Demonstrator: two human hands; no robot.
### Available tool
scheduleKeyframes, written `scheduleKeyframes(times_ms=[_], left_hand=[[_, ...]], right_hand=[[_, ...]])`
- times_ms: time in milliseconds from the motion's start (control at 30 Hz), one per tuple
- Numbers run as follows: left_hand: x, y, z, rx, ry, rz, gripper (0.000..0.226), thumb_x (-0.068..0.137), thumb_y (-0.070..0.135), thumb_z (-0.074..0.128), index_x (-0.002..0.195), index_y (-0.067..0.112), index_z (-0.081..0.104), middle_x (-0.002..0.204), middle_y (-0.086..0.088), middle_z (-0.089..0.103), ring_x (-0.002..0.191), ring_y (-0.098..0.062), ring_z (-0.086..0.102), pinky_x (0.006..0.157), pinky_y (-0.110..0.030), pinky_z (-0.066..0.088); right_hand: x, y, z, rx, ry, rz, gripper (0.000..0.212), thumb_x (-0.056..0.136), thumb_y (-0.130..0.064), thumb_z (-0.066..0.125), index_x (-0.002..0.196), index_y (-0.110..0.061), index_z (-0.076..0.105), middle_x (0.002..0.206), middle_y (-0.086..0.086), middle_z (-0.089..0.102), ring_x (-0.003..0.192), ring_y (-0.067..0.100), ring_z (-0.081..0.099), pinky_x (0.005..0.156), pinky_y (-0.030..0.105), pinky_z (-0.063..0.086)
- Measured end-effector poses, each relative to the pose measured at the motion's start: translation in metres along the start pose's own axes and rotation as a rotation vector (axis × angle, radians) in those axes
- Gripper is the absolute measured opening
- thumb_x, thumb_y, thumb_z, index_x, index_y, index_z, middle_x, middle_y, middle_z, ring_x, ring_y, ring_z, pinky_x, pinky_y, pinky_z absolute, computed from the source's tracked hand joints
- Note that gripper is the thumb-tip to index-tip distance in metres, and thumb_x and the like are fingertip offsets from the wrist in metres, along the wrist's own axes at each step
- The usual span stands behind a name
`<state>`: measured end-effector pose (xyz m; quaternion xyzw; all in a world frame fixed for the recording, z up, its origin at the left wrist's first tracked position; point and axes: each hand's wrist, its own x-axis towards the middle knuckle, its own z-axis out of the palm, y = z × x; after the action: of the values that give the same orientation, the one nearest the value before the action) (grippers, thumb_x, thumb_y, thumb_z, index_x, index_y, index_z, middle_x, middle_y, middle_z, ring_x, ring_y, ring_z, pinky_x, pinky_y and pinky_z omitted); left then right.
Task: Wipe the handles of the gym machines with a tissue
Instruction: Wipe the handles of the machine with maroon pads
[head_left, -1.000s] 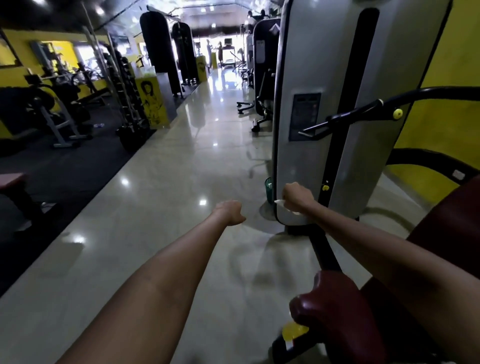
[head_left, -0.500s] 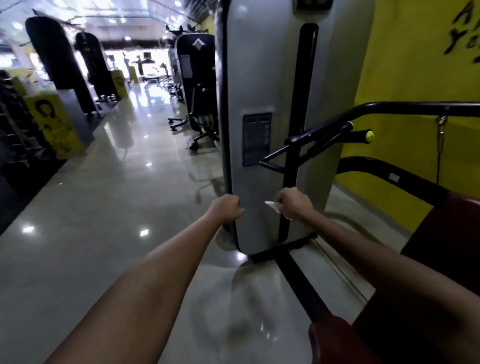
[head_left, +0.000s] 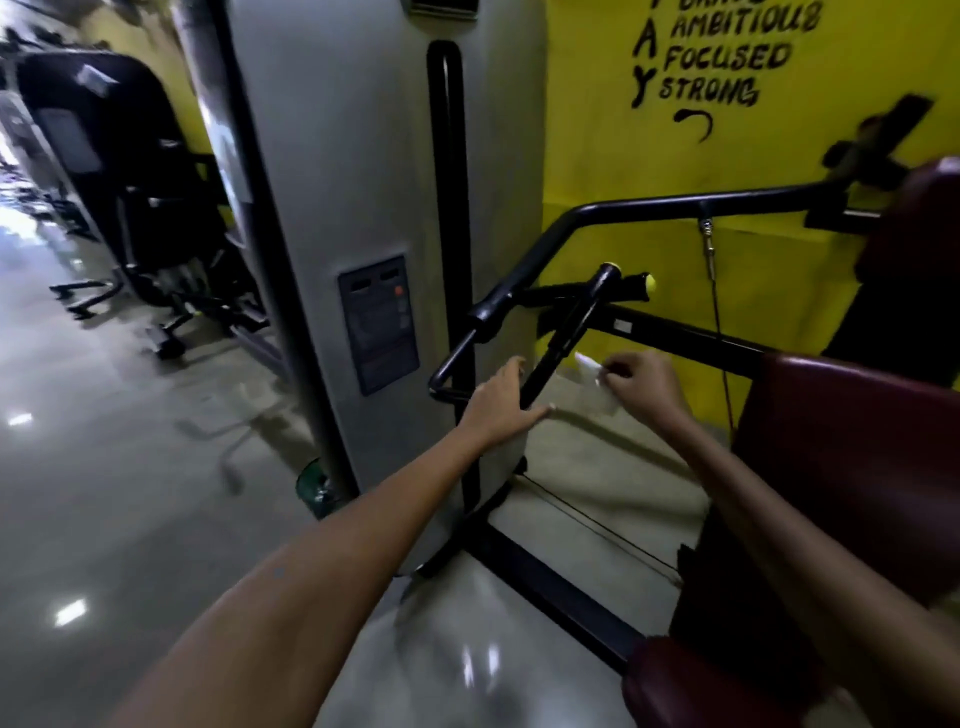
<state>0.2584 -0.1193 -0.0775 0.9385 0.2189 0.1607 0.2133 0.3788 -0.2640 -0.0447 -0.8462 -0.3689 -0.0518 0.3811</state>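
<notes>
Both forearms bare, apparently no sleeves, watch or rings.

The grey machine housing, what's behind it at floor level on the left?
A green container peeks out behind the lower left edge of the grey machine housing. Only a sliver shows; the housing covers the rest, so its contents can't be seen.

A black tubular metal handle (head_left: 563, 340) with a small yellow cap at its upper tip slants up and to the right from the machine's bent black arm, in front of the grey weight-stack housing. A second short black handle with a yellow end cap (head_left: 631, 287) sticks out level to the right, just behind the first one's tip. A small, crumpled white tissue (head_left: 589, 366) is pinched just right of the slanted handle, near it; whether it touches cannot be told.
</notes>
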Motion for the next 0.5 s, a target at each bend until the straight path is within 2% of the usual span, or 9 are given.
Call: scheduleKeyframes(times_ms=[100, 200, 267, 367, 433, 500], left_hand=[[-0.001, 0.002, 0.027, 0.033, 0.145, 0.079, 0.075, 0.087, 0.049, 0.057, 0.143, 0.006, 0.03, 0.128, -0.011, 0.054, 0.118, -0.029, 0.051, 0.103, -0.042, 0.032], [-0.006, -0.013, 0.044, 0.088, 0.344, 0.187, 0.071, 0.082, 0.044, 0.049, 0.136, -0.001, 0.043, 0.098, -0.012, 0.062, 0.09, -0.031, 0.06, 0.092, -0.043, 0.043], [-0.006, -0.023, 0.049, 0.131, 0.405, 0.238, 0.073, 0.078, 0.044, 0.045, 0.134, -0.002, 0.045, 0.087, -0.008, 0.06, 0.079, -0.028, 0.06, 0.086, -0.044, 0.049], [-0.005, -0.025, 0.049, 0.113, 0.396, 0.259, 0.073, 0.081, 0.046, 0.043, 0.136, -0.002, 0.044, 0.086, -0.006, 0.059, 0.078, -0.026, 0.059, 0.085, -0.043, 0.05], [-0.004, -0.026, 0.05, 0.105, 0.392, 0.269, 0.072, 0.084, 0.048, 0.042, 0.136, -0.001, 0.044, 0.088, -0.005, 0.06, 0.079, -0.024, 0.059, 0.084, -0.041, 0.049], [-0.003, -0.026, 0.049, 0.066, 0.392, 0.273, 0.07, 0.087, 0.051, 0.039, 0.136, 0.0, 0.045, 0.092, -0.006, 0.06, 0.082, -0.024, 0.058, 0.083, -0.04, 0.047]], right_hand=[[0.006, -0.005, -0.013, 0.077, 0.151, 0.052, 0.015, 0.079, -0.007, 0.065, 0.091, -0.004, 0.074, 0.086, 0.012, 0.072, 0.078, 0.017, 0.063, 0.063, 0.025, 0.042], [0.015, -0.015, -0.023, 0.184, 0.289, 0.043, 0.019, 0.08, -0.006, 0.065, 0.097, -0.003, 0.073, 0.093, 0.011, 0.072, 0.085, 0.018, 0.066, 0.071, 0.026, 0.049], [0.021, -0.024, -0.023, 0.188, 0.339, -0.008, 0.019, 0.082, -0.005, 0.064, 0.099, -0.002, 0.072, 0.091, 0.007, 0.07, 0.081, 0.014, 0.064, 0.068, 0.021, 0.046], [0.031, -0.034, -0.016, 0.101, 0.402, -0.139, 0.017, 0.084, -0.006, 0.061, 0.098, -0.002, 0.072, 0.086, 0.005, 0.069, 0.073, 0.014, 0.062, 0.058, 0.023, 0.046], [0.041, -0.033, -0.004, -0.057, 0.415, -0.243, 0.016, 0.083, -0.004, 0.061, 0.094, -0.004, 0.072, 0.08, 0.011, 0.071, 0.065, 0.02, 0.063, 0.051, 0.028, 0.043], [0.049, -0.028, 0.011, -0.237, 0.369, -0.338, 0.011, 0.081, -0.002, 0.061, 0.086, -0.006, 0.07, 0.073, 0.011, 0.069, 0.06, 0.025, 0.063, 0.049, 0.026, 0.037]])
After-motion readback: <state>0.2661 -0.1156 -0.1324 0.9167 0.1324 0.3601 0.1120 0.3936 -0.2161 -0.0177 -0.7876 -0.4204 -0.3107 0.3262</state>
